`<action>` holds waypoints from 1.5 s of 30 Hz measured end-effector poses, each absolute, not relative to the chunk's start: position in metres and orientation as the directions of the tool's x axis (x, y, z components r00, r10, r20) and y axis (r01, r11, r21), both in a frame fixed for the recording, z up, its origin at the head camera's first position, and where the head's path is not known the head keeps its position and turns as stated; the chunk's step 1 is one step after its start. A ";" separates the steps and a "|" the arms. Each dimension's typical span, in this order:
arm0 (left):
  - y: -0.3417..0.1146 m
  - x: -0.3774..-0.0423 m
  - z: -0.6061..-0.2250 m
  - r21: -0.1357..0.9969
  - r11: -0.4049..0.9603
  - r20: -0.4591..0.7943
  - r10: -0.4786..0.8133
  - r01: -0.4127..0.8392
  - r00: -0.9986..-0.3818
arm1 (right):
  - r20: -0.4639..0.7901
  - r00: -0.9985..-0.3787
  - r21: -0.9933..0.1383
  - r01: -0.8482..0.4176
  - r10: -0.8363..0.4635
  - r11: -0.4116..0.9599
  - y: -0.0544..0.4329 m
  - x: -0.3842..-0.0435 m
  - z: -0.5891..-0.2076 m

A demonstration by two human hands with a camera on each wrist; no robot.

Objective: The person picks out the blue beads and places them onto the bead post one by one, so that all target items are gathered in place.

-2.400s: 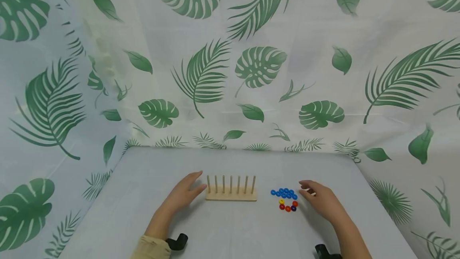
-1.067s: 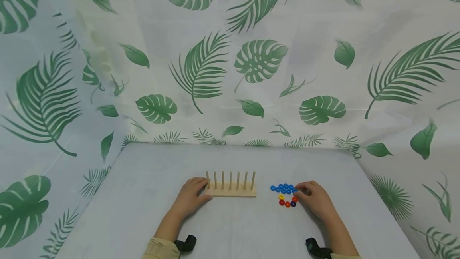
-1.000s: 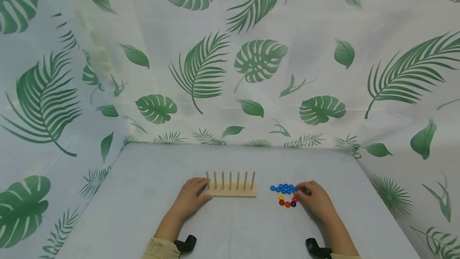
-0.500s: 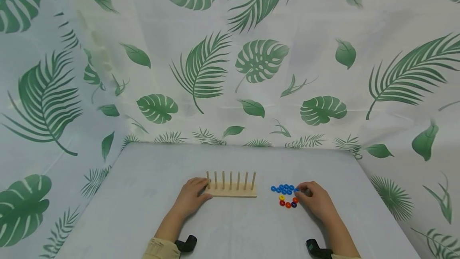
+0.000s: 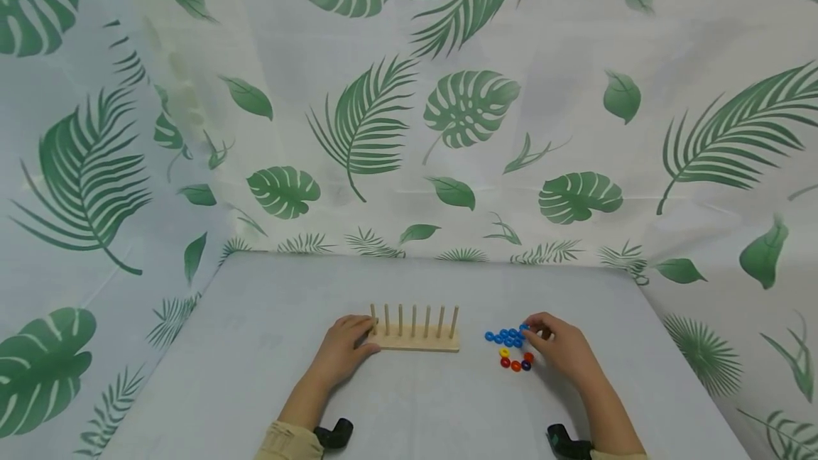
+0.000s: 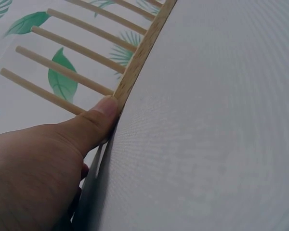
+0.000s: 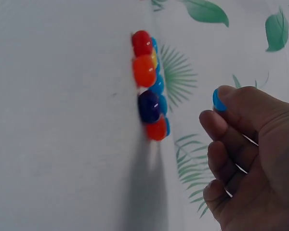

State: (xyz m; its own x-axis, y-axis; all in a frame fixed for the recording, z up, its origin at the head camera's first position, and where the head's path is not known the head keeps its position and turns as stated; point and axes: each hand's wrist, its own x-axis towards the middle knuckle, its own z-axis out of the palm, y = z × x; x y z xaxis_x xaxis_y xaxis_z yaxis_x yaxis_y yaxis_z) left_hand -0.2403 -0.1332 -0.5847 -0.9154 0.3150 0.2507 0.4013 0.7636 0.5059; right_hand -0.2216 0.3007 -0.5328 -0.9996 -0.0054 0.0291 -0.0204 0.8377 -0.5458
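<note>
My left hand (image 5: 344,348) grips the left end of a wooden peg rack (image 5: 415,343), a flat base with a row of upright pegs. In the left wrist view the thumb presses the base's front edge, and the other fingers are mostly hidden. Between thumb and index finger my right hand (image 5: 561,346) pinches a blue bead (image 7: 218,100), lifted off the table. Just left of that hand lie several blue beads (image 5: 508,336). In front of them sit a yellow bead (image 5: 504,353), a dark purple bead (image 5: 526,365) and several red and orange beads (image 5: 515,366).
A white-covered table (image 5: 415,410) carries everything. Behind it and at both sides hangs a white curtain (image 5: 409,218) with green leaf prints. Each wrist bears a black camera mount (image 5: 335,434).
My right hand came to the blue beads, took one at their right end and has now raised it slightly. The left hand moved onto the rack's left end and stays there.
</note>
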 end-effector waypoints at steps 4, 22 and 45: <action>-0.133 -0.241 -0.584 0.502 0.766 0.251 0.315 0.402 -0.915 | 0.046 -0.998 -0.550 -0.059 -0.040 0.833 0.293 -0.224 -0.520; -0.131 -0.240 -0.584 0.497 0.778 0.234 0.308 0.386 -0.922 | 0.096 -0.974 -0.585 -0.224 -0.207 0.780 0.255 -0.241 -0.482; -0.132 -0.242 -0.583 0.480 0.788 0.235 0.309 0.386 -0.922 | 0.108 -0.933 -0.656 -0.326 -0.343 0.681 0.207 -0.257 -0.470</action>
State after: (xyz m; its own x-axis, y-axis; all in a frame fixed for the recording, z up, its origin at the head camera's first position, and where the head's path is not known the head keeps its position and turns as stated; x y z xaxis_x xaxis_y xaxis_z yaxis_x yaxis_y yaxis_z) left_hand -0.2416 -0.1316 -0.5832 -0.9217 0.3086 0.2349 0.3861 0.7875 0.4803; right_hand -0.2572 0.2070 -0.4697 -0.9332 -0.3426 0.1083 -0.3261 0.6807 -0.6559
